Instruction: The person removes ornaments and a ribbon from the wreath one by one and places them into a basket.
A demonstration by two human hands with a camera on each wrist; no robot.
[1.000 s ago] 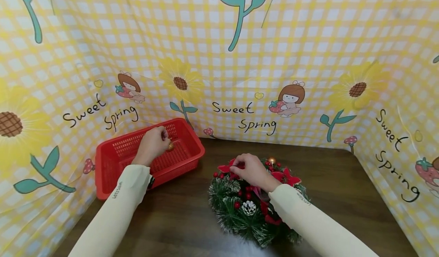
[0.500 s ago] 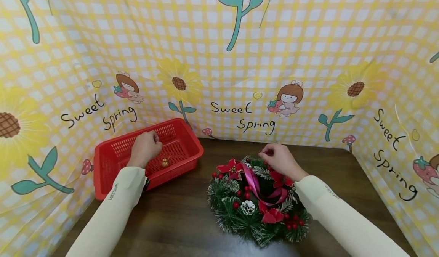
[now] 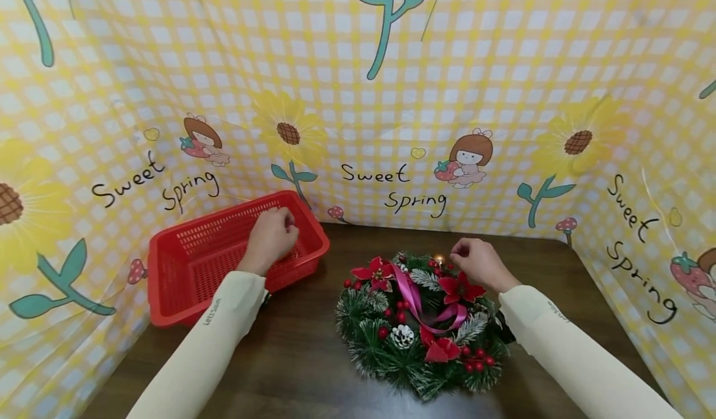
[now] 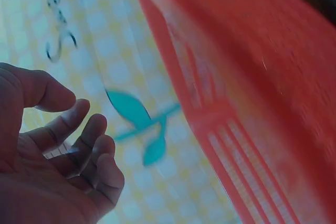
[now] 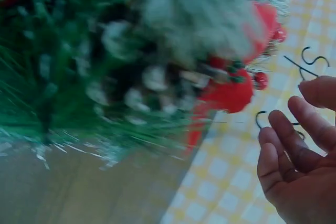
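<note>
My left hand (image 3: 272,235) is above the right part of a red plastic basket (image 3: 162,282), with its fingers loosely curled. In the left wrist view, nothing lies between thumb and fingers of that hand (image 4: 63,161), and the basket wall (image 4: 210,114) stands beside it. A green Christmas wreath (image 3: 414,375) with red flowers, berries, a white-tipped pine cone (image 3: 403,337) and a pink ribbon (image 3: 411,291) lies on the table. Over its back right edge is my right hand (image 3: 481,263), close to a gold ball (image 3: 440,258). The right wrist view shows this hand (image 5: 304,166) loosely bent and holding nothing.
The dark wooden table (image 3: 302,357) carries both basket and wreath. A yellow checked cloth (image 3: 369,120) with printed flowers and lettering hangs behind the table and along both sides. The basket stands close to the cloth at the left.
A gold ornament at my left fingertips dropped into the basket; my hand drew left, then returned right, now covering that spot. My right hand moved right across the wreath, uncovering its ribbon and flowers.
</note>
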